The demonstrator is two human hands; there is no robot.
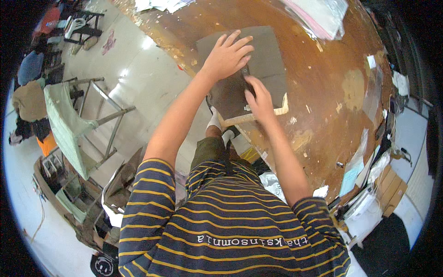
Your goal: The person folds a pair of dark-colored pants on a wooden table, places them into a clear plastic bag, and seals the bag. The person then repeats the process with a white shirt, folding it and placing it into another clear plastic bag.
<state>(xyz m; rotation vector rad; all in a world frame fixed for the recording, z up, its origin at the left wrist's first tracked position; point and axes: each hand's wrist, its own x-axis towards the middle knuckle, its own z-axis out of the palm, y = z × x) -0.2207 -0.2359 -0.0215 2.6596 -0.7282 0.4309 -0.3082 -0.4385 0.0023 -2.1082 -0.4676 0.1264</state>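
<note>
A dark grey-brown sheet (268, 52), its material unclear, lies on the worn wooden table (318, 93) near its edge. My left hand (228, 55) rests on the sheet with fingers spread, its thumb close to the upper end of a dark tool (245, 71). Around the tool's dark handle my right hand (259, 98) is closed; the kind of tool cannot be told. Beneath my right wrist, a pale L-shaped strip (238, 119) lies along the sheet's near edge. A small whitish piece (247, 107) is beside my right fingers.
Plastic-wrapped sheets (318, 15) lie at the table's far side, and white papers (162, 4) at its far left. Scraps dot the tabletop. To the left stands a metal-framed stand with green fabric (65, 117). A brown cardboard piece (391, 190) is at the right.
</note>
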